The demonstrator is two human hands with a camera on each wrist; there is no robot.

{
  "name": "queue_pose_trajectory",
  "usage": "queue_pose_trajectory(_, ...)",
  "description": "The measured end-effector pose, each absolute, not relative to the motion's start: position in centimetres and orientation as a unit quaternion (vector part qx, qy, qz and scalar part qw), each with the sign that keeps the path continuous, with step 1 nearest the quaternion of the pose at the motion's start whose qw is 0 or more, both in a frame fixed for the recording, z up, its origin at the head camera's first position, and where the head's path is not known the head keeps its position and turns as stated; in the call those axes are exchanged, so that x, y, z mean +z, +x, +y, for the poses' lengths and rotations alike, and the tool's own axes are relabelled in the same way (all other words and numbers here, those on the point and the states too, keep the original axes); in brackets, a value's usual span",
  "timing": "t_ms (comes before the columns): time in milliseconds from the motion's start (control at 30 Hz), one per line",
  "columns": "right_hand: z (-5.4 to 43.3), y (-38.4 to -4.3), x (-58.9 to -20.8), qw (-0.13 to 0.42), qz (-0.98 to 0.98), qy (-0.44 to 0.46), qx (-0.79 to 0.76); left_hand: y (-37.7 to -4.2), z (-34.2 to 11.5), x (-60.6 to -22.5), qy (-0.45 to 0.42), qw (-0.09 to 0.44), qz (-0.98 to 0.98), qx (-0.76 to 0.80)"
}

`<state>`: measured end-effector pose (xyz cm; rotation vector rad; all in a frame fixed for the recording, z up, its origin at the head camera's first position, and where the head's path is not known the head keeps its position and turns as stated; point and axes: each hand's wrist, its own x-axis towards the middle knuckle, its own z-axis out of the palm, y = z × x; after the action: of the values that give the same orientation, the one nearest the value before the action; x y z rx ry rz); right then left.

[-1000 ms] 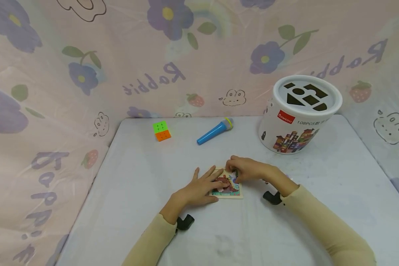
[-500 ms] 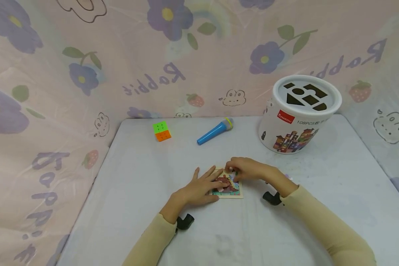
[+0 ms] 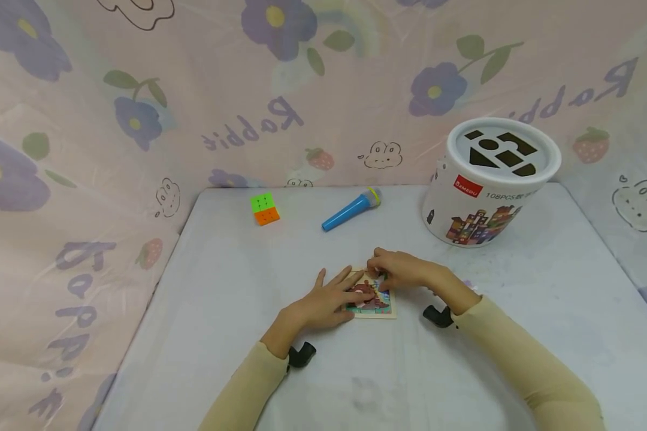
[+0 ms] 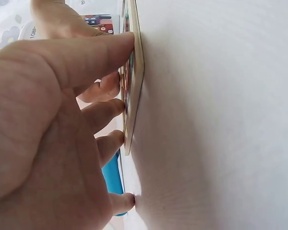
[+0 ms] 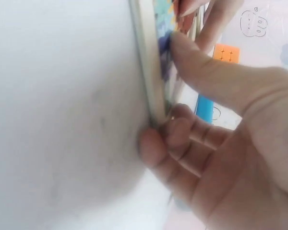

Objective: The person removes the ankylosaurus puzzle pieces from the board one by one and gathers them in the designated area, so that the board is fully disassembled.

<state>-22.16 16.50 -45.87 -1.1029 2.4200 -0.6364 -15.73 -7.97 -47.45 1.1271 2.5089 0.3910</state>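
Wood-rimmed puzzle board (image 3: 378,307): we find it face up near the middle of the white surface (image 3: 237,281), well in from the left, right and far edges.
Left grip (image 3: 326,302): spread, fingers laid on the picture, thumb at the board's near left corner, little finger down on the surface; we judge that 1 flat hand there keeps the board from sliding.
Right grip (image 3: 401,267): curled at the board's far right corner and pinching it, thumb on the picture, fingers around the rim, probably to steady that corner. Whether a loose piece sits there we cannot tell.
Small purple bits (image 3: 467,284): beyond the right arm (image 3: 509,344), partly hidden, too small for us to identify.
Blue microphone (image 3: 350,211): aslant near the middle of the far edge, apparently parked beyond the work.
Cube (image 3: 265,209): near the far left corner, green and orange faces showing.
White tub (image 3: 480,197): upright by the far right corner, 6 cut-outs facing up; we think it crowds reach there most.
Open room: we see the widest stretch toward the left edge, with more on the near side.
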Motion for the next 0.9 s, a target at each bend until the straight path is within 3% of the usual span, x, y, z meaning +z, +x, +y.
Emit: queue_pose_trajectory(900,17.13,-22.15,-46.57,0.200,0.864,-0.392,-0.243,-15.60,-7.96,-47.44,0.389,0.183,0.889,0.154)
